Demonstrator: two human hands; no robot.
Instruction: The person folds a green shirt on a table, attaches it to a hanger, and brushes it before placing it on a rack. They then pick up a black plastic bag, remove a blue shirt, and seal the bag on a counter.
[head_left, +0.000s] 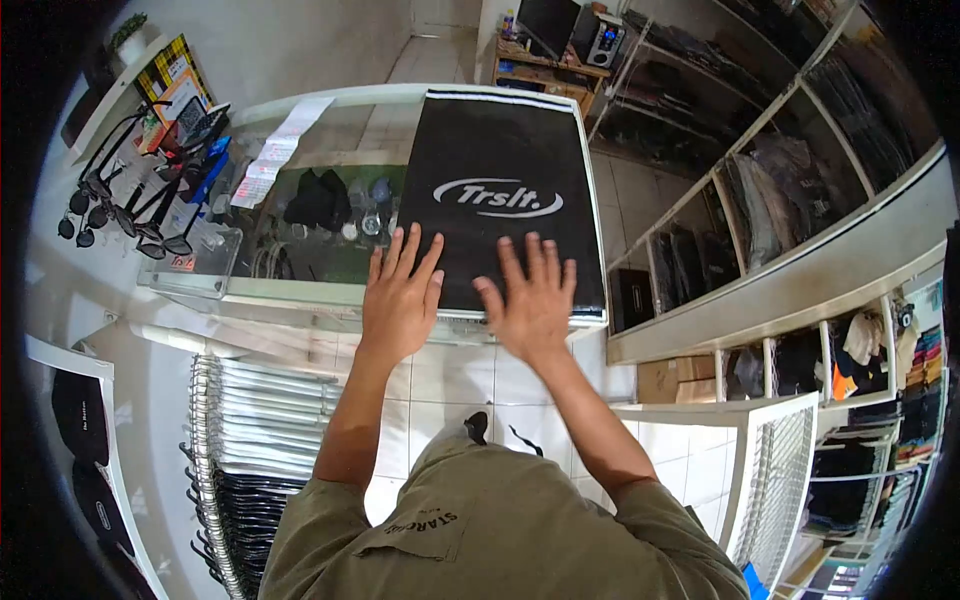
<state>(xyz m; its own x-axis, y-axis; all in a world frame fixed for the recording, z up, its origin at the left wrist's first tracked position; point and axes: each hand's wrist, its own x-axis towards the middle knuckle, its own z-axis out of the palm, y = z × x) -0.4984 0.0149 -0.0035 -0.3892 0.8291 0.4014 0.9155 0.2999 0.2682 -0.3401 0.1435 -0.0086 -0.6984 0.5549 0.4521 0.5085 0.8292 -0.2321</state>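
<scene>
A black package [490, 140] with white "Trslt." lettering lies flat on the right part of the glass counter [340, 97]. My right hand [530, 295] rests on its lower part, fingers spread, holding nothing. Beside it, my left hand [400, 290] lies palm down with fingers apart, across the package's left edge and the glass. Under the glass, left of that hand, a dark cloth item [318, 198] and several watches [371, 224] show. A printed paper strip [283, 150] lies on the counter further left.
Sunglasses on a rack [130, 200] stand at the counter's left end, near a calculator [208, 125]. Shelves of packed clothes [765, 200] line the right side. Many hangers [260, 420] hang at lower left. A wire mesh rack [775, 485] stands at lower right.
</scene>
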